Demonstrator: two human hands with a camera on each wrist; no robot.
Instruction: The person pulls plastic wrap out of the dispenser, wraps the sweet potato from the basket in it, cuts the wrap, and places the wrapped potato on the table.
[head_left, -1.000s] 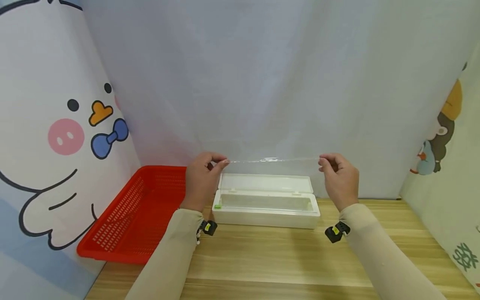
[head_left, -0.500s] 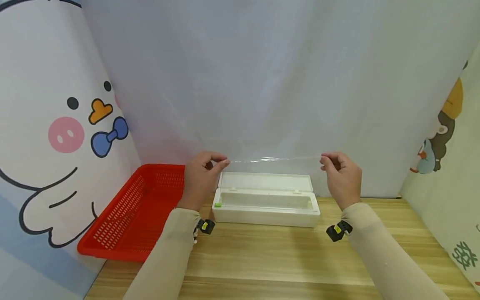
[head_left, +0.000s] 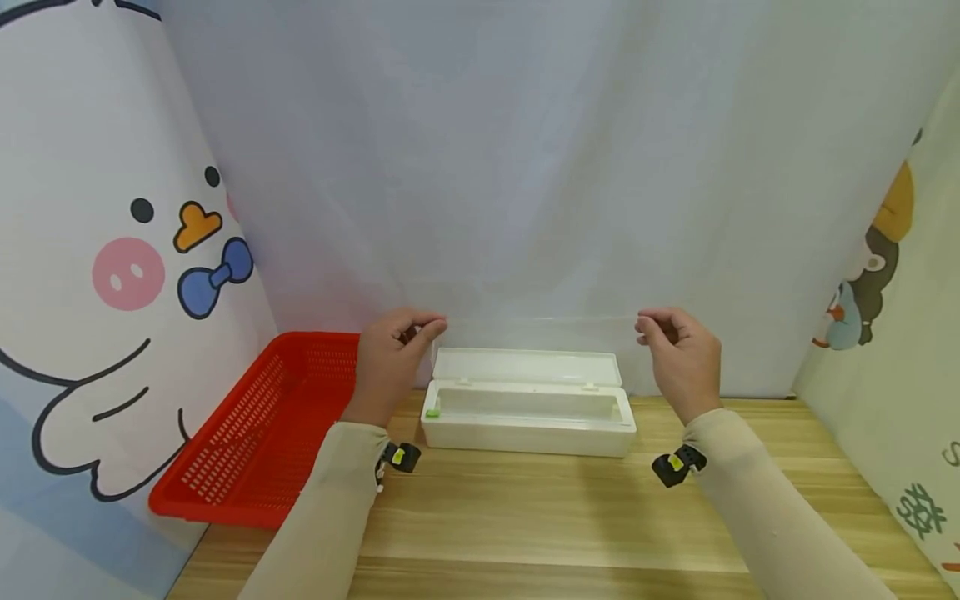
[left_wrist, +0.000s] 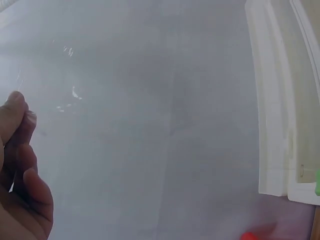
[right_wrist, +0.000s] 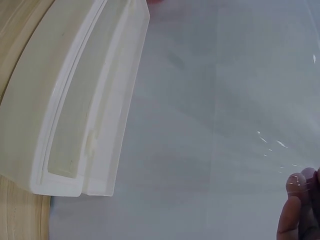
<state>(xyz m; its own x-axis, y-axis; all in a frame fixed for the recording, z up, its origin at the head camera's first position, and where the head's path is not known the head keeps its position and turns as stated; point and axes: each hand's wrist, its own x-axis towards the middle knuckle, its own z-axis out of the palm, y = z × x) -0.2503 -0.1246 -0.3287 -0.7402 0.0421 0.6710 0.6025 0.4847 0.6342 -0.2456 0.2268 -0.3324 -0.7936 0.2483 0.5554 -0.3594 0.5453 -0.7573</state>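
Clear cling film [head_left: 542, 318] stretches between the two hands, its top edge a faint line in the head view and a few glints in both wrist views. My left hand [head_left: 390, 362] pinches one corner between thumb and fingers. The opposite corner is pinched by my right hand [head_left: 684, 360]. Below and between them stands a long white cling film dispenser [head_left: 525, 437] on the table, its white lid [head_left: 525, 367] raised at the back. A small green slide cutter [head_left: 432, 413] sits at the dispenser's left end.
A red perforated basket [head_left: 247, 433] stands on the left of the wooden table [head_left: 510, 517], partly behind the left arm. A pale curtain [head_left: 525, 167] hangs behind, and printed cloths [head_left: 127, 333] line both sides.
My left hand has shifted a little left, while the right stays almost in place. The film's bright upper edge looks fainter. The dispenser has not moved on the table.
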